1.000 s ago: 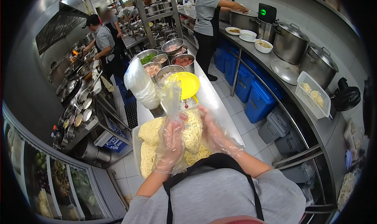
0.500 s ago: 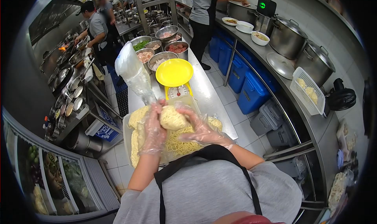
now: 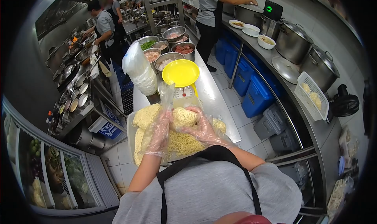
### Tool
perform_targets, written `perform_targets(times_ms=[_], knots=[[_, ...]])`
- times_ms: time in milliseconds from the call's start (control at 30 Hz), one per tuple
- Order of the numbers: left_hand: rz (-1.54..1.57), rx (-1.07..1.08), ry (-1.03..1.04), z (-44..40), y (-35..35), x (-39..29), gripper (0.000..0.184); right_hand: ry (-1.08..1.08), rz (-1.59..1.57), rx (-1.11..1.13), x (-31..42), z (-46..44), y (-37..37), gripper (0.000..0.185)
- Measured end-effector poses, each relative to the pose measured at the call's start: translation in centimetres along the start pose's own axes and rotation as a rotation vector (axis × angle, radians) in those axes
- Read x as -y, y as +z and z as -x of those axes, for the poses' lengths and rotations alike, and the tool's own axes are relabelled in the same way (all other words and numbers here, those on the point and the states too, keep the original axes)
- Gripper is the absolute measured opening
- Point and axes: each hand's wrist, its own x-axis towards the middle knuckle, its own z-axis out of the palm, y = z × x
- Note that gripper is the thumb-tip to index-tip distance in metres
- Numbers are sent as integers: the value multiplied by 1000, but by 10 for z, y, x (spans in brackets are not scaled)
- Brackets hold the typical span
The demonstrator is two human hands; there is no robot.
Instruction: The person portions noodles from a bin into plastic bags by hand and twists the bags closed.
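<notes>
A ball of pale yellow noodles (image 3: 185, 117) sits in the grip of my right hand (image 3: 205, 129), which wears a clear plastic glove. My left hand (image 3: 158, 130), gloved too, is closed just left of the ball, its fingers near or touching it. From its fingertips a clear plastic bag (image 3: 168, 93) stands up, partly blending with the glove. Under both hands is a plastic tub (image 3: 130, 134) holding loose noodles (image 3: 181, 144) and more noodle balls (image 3: 147, 116). Behind it stands a scale with a yellow pan (image 3: 181, 73), its dial partly covered.
A wrapped stack of white plastic (image 3: 139, 68) stands left of the scale. Metal bowls of meat (image 3: 184, 48) and greens (image 3: 147, 45) sit farther back. Along the right counter are steel pots (image 3: 293, 39) and a white basket (image 3: 312, 96) with noodle balls. Co-workers (image 3: 208, 17) stand beyond.
The view has shifted slightly, so surroundings sit farther right. My right fingers have closed further around the noodle ball. The clear plastic now rises upright above my left hand, apart from the white stack.
</notes>
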Motion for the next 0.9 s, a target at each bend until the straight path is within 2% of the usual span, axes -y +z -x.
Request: perform_targets(times_ms=[67, 100, 167, 200, 267, 300, 433, 500, 533, 600, 667, 733, 767, 833, 867, 900], knots=[[47, -43, 25, 0, 0, -2, 35, -18, 92, 66, -10, 2, -2, 46], [99, -87, 48, 0, 0, -2, 32, -19, 91, 70, -13, 1, -6, 46], [123, -51, 82, 5, 5, -7, 31, 241, -663, -17, -15, 3, -9, 52], [147, -9, 119, 9, 8, -9, 30, 245, -668, -19, -15, 4, -11, 52], [120, 33, 115, 15, 17, -17, 31, 605, -706, 176, -5, 3, -14, 68], [97, 75, 113, 16, 21, -19, 33, 687, -961, 388, -28, 2, -28, 69], [131, 29, 95, 13, 14, -12, 35, 641, -1000, 301, -9, 3, -25, 69], [117, -18, -59, 9, 13, -11, 39, 507, -427, 66, 13, 0, -19, 75], [121, -11, -49, 6, 9, -7, 39, 498, -418, 67, 12, -1, -19, 75], [-59, 116, -56, 0, -6, 15, 53, 128, 46, 152, 5, 1, -18, 80], [-33, 60, -48, 0, -10, 29, 50, 124, 46, 141, 7, 1, -21, 81], [-172, 34, 6, 7, -20, 40, 49, 202, 434, 329, 4, -7, -33, 70], [-177, 27, -7, 13, -23, 36, 49, 211, 421, 332, 2, -7, -35, 70], [-725, 367, 294, 15, -21, 22, 49, 135, 544, 349, 1, -12, -40, 65], [-726, 371, 291, 19, -11, 9, 49, 138, 542, 346, 11, -17, -37, 65], [-813, 431, 258, 25, 4, -4, 45, 48, 512, 380, 24, -21, -30, 58]])
